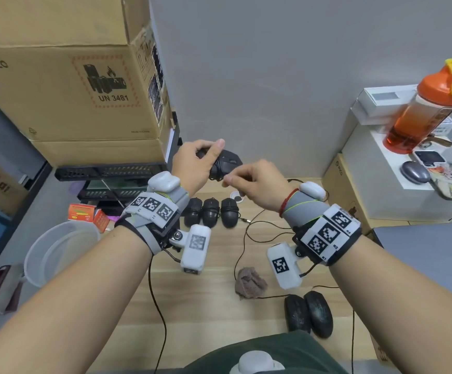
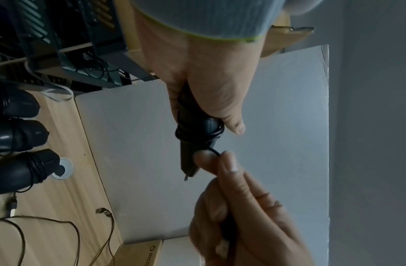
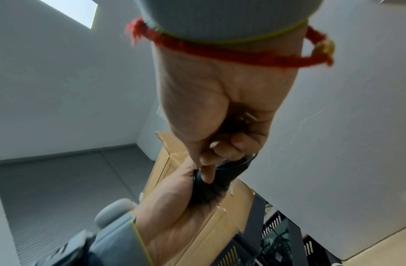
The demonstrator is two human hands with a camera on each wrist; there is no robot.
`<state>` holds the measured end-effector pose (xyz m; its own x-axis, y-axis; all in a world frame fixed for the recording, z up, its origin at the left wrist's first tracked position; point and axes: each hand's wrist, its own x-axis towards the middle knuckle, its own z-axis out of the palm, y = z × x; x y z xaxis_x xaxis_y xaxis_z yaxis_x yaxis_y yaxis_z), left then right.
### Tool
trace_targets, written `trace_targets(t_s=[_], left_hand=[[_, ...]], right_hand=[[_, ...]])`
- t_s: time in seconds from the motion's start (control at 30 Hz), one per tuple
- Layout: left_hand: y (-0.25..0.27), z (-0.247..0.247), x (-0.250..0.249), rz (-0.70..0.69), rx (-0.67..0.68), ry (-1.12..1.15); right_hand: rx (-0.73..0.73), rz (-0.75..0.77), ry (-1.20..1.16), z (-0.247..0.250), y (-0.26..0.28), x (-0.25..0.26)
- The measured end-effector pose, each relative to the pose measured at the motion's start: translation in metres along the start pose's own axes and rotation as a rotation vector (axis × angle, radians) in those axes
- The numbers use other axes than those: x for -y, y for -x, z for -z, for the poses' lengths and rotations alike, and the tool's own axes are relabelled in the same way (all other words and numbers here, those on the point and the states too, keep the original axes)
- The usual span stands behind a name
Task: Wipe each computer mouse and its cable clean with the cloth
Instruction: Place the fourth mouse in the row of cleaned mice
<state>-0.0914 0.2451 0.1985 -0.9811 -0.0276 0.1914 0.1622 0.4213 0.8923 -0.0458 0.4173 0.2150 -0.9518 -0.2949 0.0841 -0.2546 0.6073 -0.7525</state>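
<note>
Gripping wrapped mouse [image 1: 226,164], left hand [image 1: 195,163]; right hand [image 1: 257,184] seemingly pinches cable [image 2: 214,151].

Both hands are raised above the back of the table [image 1: 206,306]: the left hand [image 1: 195,166] holds a mouse [image 1: 226,164], the right hand [image 1: 257,184] just right of it. Below them three mice [image 1: 211,211] lie in a row. Nearer the person, the cloth [image 1: 250,283] lies mid-table, with two mice [image 1: 308,314] to its right. Boxes [image 1: 65,76] stand at the back left, a bottle [image 1: 427,109] at the far right.
</note>
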Motion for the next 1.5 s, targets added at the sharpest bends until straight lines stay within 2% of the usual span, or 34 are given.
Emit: trace_targets(t_s=[0.17, 0.3, 0.43, 0.5, 0.63, 0.8, 0.87, 0.97, 1.07, 1.2, 1.3, 1.5], left_hand=[[0.006, -0.007, -0.005, 0.171, 0.113, 0.191], [0.012, -0.009, -0.009, 0.386, 0.245, 0.477], [0.011, -0.010, -0.011, 0.471, 0.229, 0.607], [0.009, -0.010, -0.013, 0.492, 0.171, 0.656], [0.004, -0.005, -0.012, 0.512, 0.071, 0.696], [0.002, -0.006, -0.011, 0.510, 0.019, 0.697], [0.002, -0.007, -0.010, 0.498, -0.001, 0.698], [0.001, -0.009, -0.010, 0.495, -0.007, 0.711], [0.000, -0.010, -0.013, 0.485, -0.013, 0.724], [-0.002, -0.006, -0.014, 0.503, -0.054, 0.768], [-0.002, -0.004, -0.014, 0.497, -0.026, 0.766], [0.000, -0.007, -0.016, 0.465, 0.046, 0.716]], right_hand=[[-0.091, -0.045, -0.182, 0.007, -0.006, 0.001], [-0.176, -0.068, -0.416, 0.010, -0.006, 0.002], [-0.265, -0.111, -0.777, 0.015, -0.002, 0.009], [-0.282, -0.120, -0.923, 0.017, -0.001, 0.011], [-0.217, -0.163, -1.152, 0.017, 0.003, 0.012], [-0.007, -0.134, -1.345, 0.008, 0.008, 0.005], [0.072, -0.120, -1.239, 0.006, 0.008, 0.003], [0.170, -0.132, -0.953, -0.001, 0.009, -0.001], [0.164, -0.170, -0.783, -0.008, 0.008, -0.007], [0.164, -0.180, -0.728, -0.010, 0.011, -0.011], [0.117, -0.190, -0.687, -0.011, 0.011, -0.014], [-0.093, -0.123, -0.652, -0.013, 0.008, -0.013]])
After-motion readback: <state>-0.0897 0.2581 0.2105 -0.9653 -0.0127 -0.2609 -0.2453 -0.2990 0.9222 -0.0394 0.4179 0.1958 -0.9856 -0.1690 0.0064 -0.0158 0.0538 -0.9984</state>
